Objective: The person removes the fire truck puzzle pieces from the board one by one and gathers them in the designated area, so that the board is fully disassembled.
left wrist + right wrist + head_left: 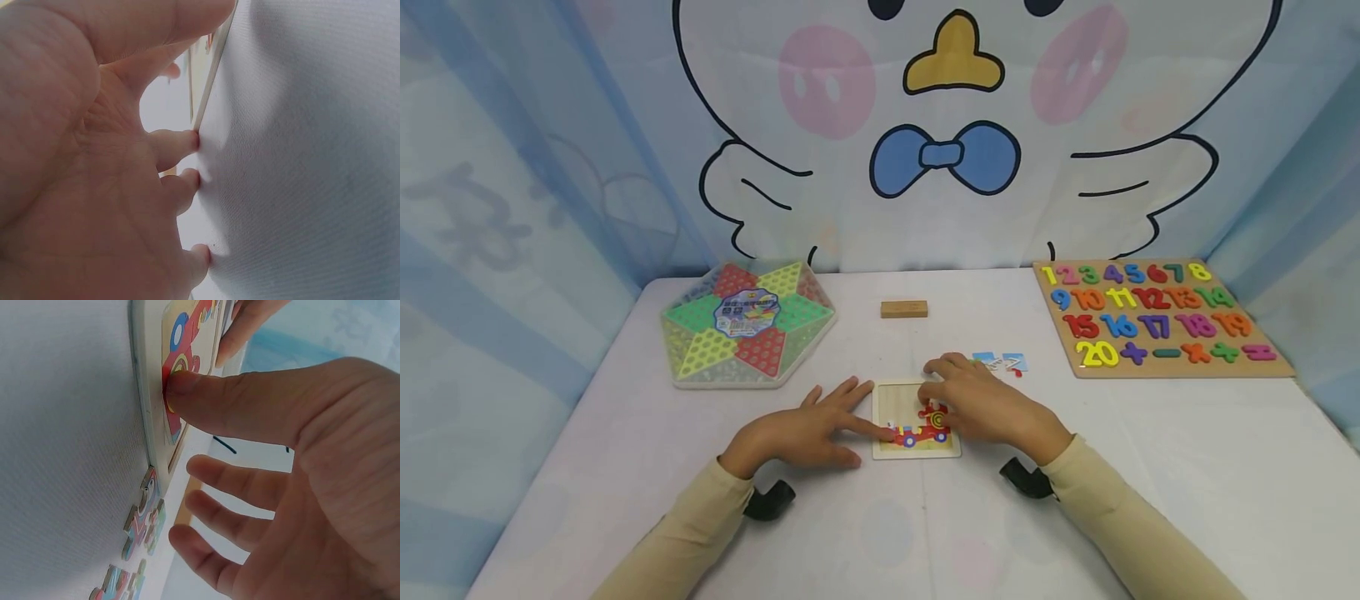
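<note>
A small wooden jigsaw tray (897, 402) lies on the table between both hands, its lower part filled with pieces that show a red vehicle with blue wheels (910, 437). The left hand (816, 427) is spread at the tray's left side. Its index finger rests on the lower left of the picture, and other fingertips touch the cloth in the left wrist view. Over the tray's right side reaches the right hand (988, 408). Its thumb (194, 390) presses a red piece with a yellow ring, while its other fingers extend past the tray. Loose jigsaw pieces (1015, 362) lie beyond this hand.
A hexagonal board-game box (775, 333) with coloured triangles stands at the back left. At the back right is a wooden number board (1157, 337). A small wooden block (904, 309) lies behind the tray, in front of a printed curtain (842, 225).
</note>
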### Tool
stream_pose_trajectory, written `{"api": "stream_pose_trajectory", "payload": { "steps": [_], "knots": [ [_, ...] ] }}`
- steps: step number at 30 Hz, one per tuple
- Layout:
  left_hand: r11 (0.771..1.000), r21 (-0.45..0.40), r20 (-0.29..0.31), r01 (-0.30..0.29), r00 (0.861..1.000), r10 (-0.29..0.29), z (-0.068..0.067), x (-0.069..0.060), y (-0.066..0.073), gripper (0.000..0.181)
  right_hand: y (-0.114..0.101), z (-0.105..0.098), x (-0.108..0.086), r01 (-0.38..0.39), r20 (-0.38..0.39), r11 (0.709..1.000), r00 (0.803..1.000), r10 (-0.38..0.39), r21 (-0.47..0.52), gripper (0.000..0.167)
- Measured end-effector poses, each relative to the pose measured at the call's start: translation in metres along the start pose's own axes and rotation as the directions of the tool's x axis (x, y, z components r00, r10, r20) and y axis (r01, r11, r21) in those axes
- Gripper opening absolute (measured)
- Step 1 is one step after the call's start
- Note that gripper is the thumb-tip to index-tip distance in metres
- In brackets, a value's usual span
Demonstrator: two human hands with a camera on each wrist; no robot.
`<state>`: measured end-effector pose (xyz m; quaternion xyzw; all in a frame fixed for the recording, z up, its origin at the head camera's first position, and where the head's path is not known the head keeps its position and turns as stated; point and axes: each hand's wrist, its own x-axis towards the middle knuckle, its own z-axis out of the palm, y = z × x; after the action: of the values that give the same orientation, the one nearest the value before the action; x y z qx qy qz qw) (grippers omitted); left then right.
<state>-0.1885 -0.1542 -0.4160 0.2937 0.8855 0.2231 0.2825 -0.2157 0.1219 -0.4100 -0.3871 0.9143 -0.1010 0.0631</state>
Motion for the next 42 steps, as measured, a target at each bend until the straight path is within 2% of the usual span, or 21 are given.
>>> {"api": "stream_pose_trajectory", "payload": {
  "steps": [7, 18, 33, 42],
  "knots": [
    [1.0, -0.005, 0.003, -0.005, 1.0, 0.005, -0.001, 0.0, -0.001, 0.046, -0.001, -0.001, 0.0, 0.008, -0.001, 0.999, 1.0, -0.008, 0.034, 0.024],
    [1.0, 0.002, 0.0, -0.001, 1.0, 0.001, 0.001, 0.001, -0.001, 0.046, -0.002, -0.002, 0.003, -0.043, 0.093, 0.995, 0.995, 0.035, 0.087, 0.025],
    [0.999, 0.007, -0.017, -0.047, 0.999, 0.047, 0.001, -0.002, -0.005, 0.047, 0.005, -0.003, 0.006, -0.009, 0.073, 0.98, 0.997, -0.006, 0.198, 0.011],
    [1.0, 0.012, -0.001, -0.026, 1.0, 0.026, 0.001, 0.001, -0.005, 0.047, 0.012, -0.004, 0.006, 0.028, 0.056, 0.961, 0.997, -0.045, 0.275, 0.009]
  ]
}}
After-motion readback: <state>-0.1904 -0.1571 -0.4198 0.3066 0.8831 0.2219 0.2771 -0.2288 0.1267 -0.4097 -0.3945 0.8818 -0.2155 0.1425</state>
